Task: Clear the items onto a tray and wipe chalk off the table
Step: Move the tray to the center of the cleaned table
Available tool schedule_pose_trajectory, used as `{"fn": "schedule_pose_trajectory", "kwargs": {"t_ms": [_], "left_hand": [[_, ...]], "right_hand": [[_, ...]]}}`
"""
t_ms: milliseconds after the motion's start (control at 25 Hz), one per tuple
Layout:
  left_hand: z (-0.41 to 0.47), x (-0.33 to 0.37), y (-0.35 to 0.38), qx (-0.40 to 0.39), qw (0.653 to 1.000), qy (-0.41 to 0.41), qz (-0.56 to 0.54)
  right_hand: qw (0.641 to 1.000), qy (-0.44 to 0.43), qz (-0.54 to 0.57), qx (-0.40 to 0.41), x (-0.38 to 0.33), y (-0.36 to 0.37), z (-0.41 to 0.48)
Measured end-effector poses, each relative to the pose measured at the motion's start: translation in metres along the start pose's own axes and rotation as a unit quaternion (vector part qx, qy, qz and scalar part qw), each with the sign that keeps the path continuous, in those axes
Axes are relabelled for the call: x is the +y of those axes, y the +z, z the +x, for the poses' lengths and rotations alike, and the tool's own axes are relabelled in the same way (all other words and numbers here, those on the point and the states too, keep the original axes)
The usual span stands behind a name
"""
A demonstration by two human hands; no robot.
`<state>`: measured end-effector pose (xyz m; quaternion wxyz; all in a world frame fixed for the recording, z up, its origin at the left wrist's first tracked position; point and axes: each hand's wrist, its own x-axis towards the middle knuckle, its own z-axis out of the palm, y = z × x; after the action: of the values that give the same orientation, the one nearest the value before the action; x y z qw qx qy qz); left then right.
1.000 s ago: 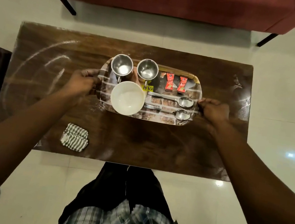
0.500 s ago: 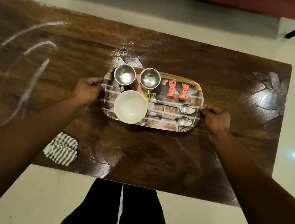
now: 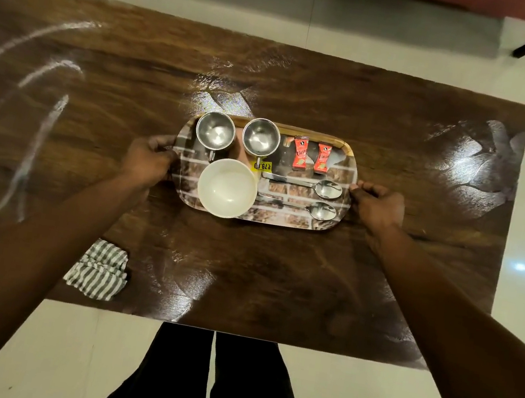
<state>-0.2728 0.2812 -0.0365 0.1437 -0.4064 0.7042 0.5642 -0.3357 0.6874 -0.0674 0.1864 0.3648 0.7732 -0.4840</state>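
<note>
A yellow sticker on the tray reads "79"; the sachets are illegible.

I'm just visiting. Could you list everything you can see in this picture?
table: 1, dark brown, under everything
tray: 1, brick-patterned, middle of table
steel cups: 2, silver, tray's far left
bowl: 1, white, tray's near left
spoons: 2, silver, tray's near right
sachets: 2, red, tray's far right
cloth: 1, grey-white striped, table's near edge, left
chalk marks: several, white, table's left end
left hand: 1, grips tray's left end
right hand: 1, grips tray's right end
</note>
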Motion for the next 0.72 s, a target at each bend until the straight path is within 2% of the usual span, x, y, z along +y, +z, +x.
{"fn": "schedule_pose_trajectory", "kwargs": {"t_ms": [360, 520, 640, 720], "left_hand": [[0.011, -0.010, 0.004, -0.004, 1.000, 0.005, 0.020], [0.012, -0.008, 0.001, 0.020, 0.998, 0.018, 0.065], [0.010, -0.005, -0.011, 0.061, 0.989, 0.016, 0.133], [0.003, -0.003, -0.020, 0.072, 0.988, 0.017, 0.133]], "right_hand": [[0.999, 0.014, -0.029, 0.008, 0.015, 0.002, 0.009], [0.999, 0.021, -0.037, 0.008, 0.015, 0.003, 0.008], [0.994, -0.001, -0.108, 0.009, -0.009, 0.000, -0.017], [0.984, -0.032, -0.172, 0.017, -0.022, -0.006, -0.041]]}}
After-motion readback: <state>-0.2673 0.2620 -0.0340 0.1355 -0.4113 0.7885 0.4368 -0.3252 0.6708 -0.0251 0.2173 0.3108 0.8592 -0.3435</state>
